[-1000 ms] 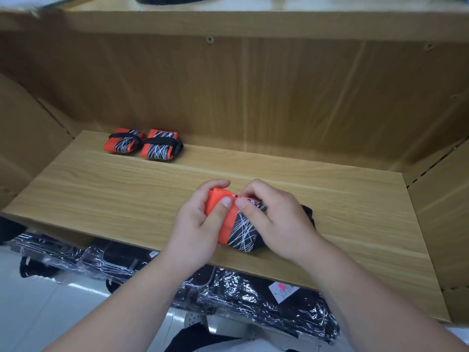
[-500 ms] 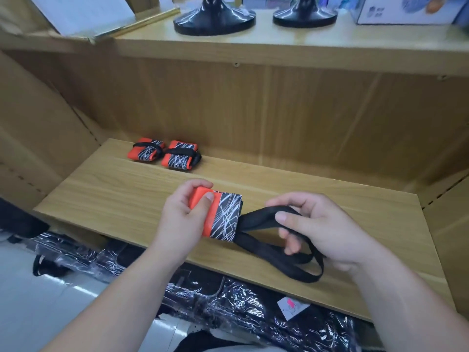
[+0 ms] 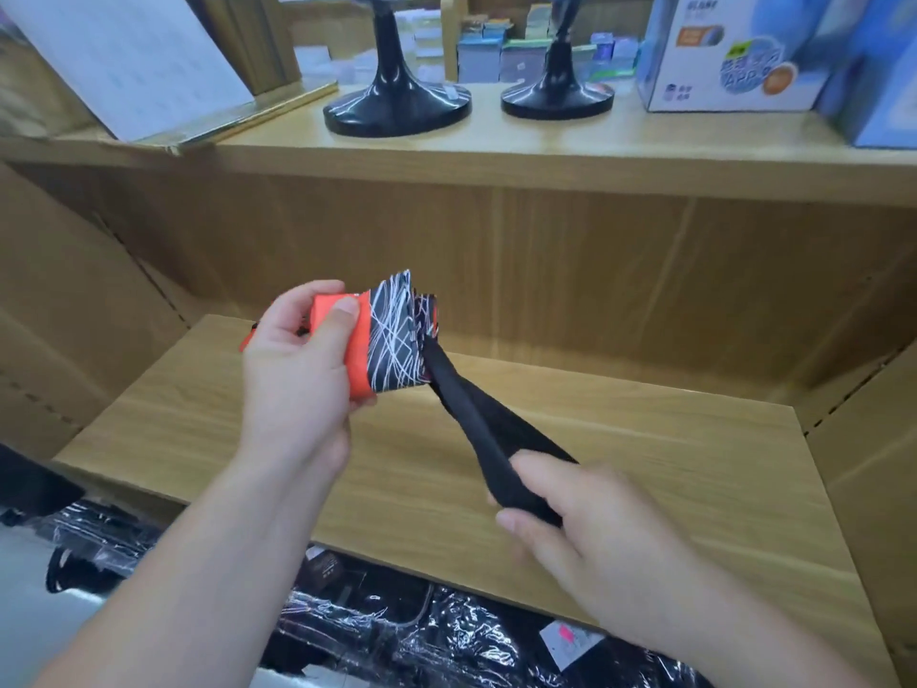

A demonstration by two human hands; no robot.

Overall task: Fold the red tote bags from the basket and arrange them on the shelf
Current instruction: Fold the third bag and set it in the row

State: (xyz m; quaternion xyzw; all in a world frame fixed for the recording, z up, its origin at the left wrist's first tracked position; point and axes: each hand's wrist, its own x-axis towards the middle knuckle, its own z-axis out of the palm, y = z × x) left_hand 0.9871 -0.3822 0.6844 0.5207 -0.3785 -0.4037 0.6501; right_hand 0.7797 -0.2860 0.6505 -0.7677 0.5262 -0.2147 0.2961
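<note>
A red tote bag [image 3: 392,335] is held in the air above the shelf [image 3: 645,439], over its rear left part and clear of the board. It has already been folded down into a small thick packet, red at one end and black with white lines at the other. The packet is gripped by the left hand [image 3: 293,384], whose fingers [image 3: 342,315] are clamped on the red end, thumb on the near face and the rest curled behind. The black straps [image 3: 466,419] run out of the patterned end and are drawn taut, down and towards the front right corner of the shelf. There they are gripped by the right hand [image 3: 570,518], with the fingers [image 3: 516,521] closed around them; this hand is blurred.

The folding of this bag is judged to be nearly done. What appears to be left is for the straps to be secured around the packet, so that it stays shut, and for the packet to be set down on the shelf.

A red sliver [image 3: 246,340] is seen at the outer edge of the left hand, near the rear left corner; what it belongs to cannot be told. The basket is not in view, so the number of bags left to fold cannot be judged.

On the upper shelf [image 3: 546,151] two black stands [image 3: 397,106] and a blue box [image 3: 719,52] are seen. Plastic-wrapped goods [image 3: 397,633] lie below the front edge.
</note>
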